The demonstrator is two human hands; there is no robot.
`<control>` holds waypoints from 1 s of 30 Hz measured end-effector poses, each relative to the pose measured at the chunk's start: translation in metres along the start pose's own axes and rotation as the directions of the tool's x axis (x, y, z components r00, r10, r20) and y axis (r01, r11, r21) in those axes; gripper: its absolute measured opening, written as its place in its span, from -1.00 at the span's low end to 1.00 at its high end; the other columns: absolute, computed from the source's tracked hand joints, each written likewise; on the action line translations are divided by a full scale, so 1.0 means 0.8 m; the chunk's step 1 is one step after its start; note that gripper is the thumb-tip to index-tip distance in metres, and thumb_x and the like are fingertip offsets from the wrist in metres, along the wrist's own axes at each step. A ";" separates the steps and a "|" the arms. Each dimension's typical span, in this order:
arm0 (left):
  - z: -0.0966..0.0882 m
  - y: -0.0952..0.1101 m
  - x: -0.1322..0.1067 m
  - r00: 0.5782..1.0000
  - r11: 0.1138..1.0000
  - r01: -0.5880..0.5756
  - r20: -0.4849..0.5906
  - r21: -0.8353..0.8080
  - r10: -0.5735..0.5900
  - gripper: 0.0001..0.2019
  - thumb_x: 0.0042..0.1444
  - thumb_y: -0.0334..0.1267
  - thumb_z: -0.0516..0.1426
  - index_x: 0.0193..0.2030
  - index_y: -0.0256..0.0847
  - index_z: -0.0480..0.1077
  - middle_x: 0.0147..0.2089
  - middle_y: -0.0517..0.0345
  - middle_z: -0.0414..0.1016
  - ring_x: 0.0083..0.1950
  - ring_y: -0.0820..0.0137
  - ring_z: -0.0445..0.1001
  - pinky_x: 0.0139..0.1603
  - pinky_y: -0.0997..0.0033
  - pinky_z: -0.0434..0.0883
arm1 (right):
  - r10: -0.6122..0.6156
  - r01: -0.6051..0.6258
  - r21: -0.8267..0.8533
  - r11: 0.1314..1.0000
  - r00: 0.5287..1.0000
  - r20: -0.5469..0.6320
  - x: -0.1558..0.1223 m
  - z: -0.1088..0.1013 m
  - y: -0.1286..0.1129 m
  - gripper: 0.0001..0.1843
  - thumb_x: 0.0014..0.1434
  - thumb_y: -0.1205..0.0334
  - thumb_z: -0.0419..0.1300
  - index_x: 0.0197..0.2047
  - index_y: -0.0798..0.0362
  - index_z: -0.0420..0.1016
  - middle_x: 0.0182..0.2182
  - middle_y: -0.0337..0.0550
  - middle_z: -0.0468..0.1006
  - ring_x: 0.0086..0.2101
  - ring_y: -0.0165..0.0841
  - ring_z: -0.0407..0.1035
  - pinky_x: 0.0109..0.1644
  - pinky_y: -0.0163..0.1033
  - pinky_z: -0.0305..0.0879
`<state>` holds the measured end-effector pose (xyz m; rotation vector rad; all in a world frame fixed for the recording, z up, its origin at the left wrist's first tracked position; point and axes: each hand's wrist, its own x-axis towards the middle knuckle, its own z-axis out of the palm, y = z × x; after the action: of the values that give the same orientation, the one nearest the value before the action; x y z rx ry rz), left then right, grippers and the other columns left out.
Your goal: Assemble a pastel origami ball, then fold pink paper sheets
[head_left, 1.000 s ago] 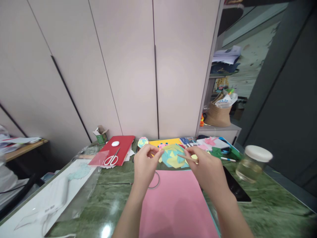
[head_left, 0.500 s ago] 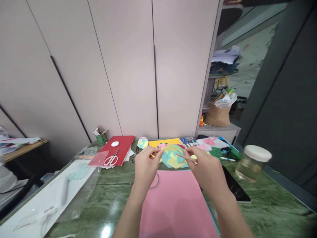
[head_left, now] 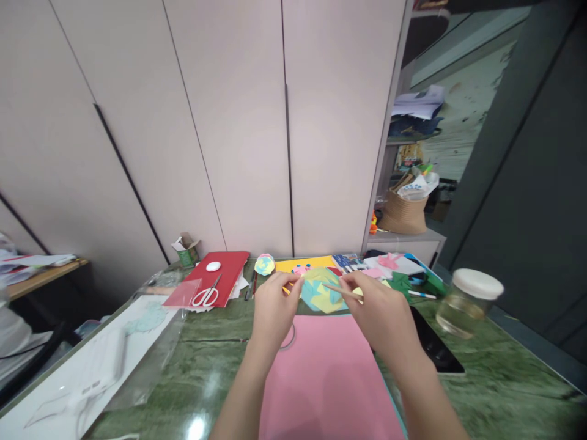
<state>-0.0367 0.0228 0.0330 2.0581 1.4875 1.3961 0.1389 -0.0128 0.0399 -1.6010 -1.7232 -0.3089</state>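
Observation:
A folded paper piece in yellow and blue-green (head_left: 321,294) is held up above the far end of a pink sheet (head_left: 328,373). My left hand (head_left: 276,302) is closed in a pinch at the paper's left edge. My right hand (head_left: 380,305) grips a thin wooden stick (head_left: 342,290), fingers closed, and its tip lies across the front of the paper. Whether the right fingers also hold the paper's edge is hard to tell. A thin grey ring (head_left: 291,339) lies partly behind my left wrist.
On the left are white-handled scissors (head_left: 206,296) on a red folder (head_left: 232,272). A lidded jar of liquid (head_left: 465,305) and a black tablet (head_left: 435,345) stand or lie to the right. A small round paper flower (head_left: 265,264) sits at the back near the cabinet.
My left hand has shifted slightly right. The paper's tilt has changed a little, and the stick's tip has moved slightly left across it.

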 end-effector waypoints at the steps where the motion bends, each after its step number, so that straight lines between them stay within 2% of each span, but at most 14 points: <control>1: -0.001 -0.001 0.001 1.000 1.000 0.018 0.015 -0.026 -0.017 -0.84 0.10 -0.21 0.08 -0.39 -0.18 0.45 -0.33 0.16 0.53 -0.36 0.42 0.44 -0.32 0.44 0.30 | 0.005 -0.005 -0.001 1.000 1.000 0.006 0.000 -0.001 0.000 -0.89 0.15 0.19 0.09 -0.38 -0.02 0.38 -0.49 -0.30 0.55 -0.48 -0.35 0.43 -0.47 -0.32 0.02; 6: -0.005 -0.004 0.007 0.984 0.970 0.161 0.101 -0.180 -0.144 -0.86 -0.03 -0.18 0.17 -0.46 -0.21 0.41 -0.43 0.18 0.49 -0.45 0.44 0.39 -0.42 0.48 0.28 | -0.003 0.003 0.013 1.000 1.000 0.014 0.001 -0.003 0.000 -0.88 0.16 0.19 0.07 -0.38 -0.02 0.38 -0.50 -0.30 0.53 -0.49 -0.37 0.43 -0.48 -0.33 0.02; 10: -0.005 -0.008 0.010 0.971 0.940 0.221 0.144 -0.259 -0.189 -0.83 -0.08 -0.17 0.20 -0.49 -0.22 0.37 -0.50 0.22 0.42 -0.48 0.46 0.34 -0.45 0.50 0.26 | -0.035 0.035 0.010 0.999 0.999 -0.012 0.000 -0.003 0.001 -0.87 0.17 0.22 0.05 -0.38 -0.01 0.38 -0.50 -0.27 0.54 -0.51 -0.38 0.43 -0.50 -0.33 0.01; 21: -0.009 -0.002 0.008 0.977 0.937 0.200 0.129 -0.287 -0.169 -0.84 -0.05 -0.20 0.18 -0.50 -0.22 0.33 -0.51 0.28 0.35 -0.52 0.52 0.25 -0.49 0.54 0.20 | -0.014 0.014 0.003 1.000 1.000 0.019 0.001 -0.006 0.000 -0.87 0.18 0.19 0.06 -0.38 -0.01 0.36 -0.51 -0.30 0.52 -0.51 -0.39 0.41 -0.49 -0.34 0.00; 30: -0.005 0.000 0.007 0.990 0.955 0.126 0.102 -0.269 -0.102 -0.85 0.00 -0.21 0.15 -0.48 -0.23 0.38 -0.43 0.18 0.47 -0.46 0.46 0.38 -0.44 0.50 0.28 | -0.024 0.024 0.011 1.000 1.000 0.002 -0.001 -0.006 0.001 -0.88 0.16 0.22 0.06 -0.39 -0.01 0.37 -0.53 -0.28 0.51 -0.52 -0.40 0.42 -0.51 -0.34 -0.01</control>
<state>-0.0400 0.0259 0.0381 1.8098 1.2740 1.3639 0.1412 -0.0162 0.0423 -1.5741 -1.7444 -0.3094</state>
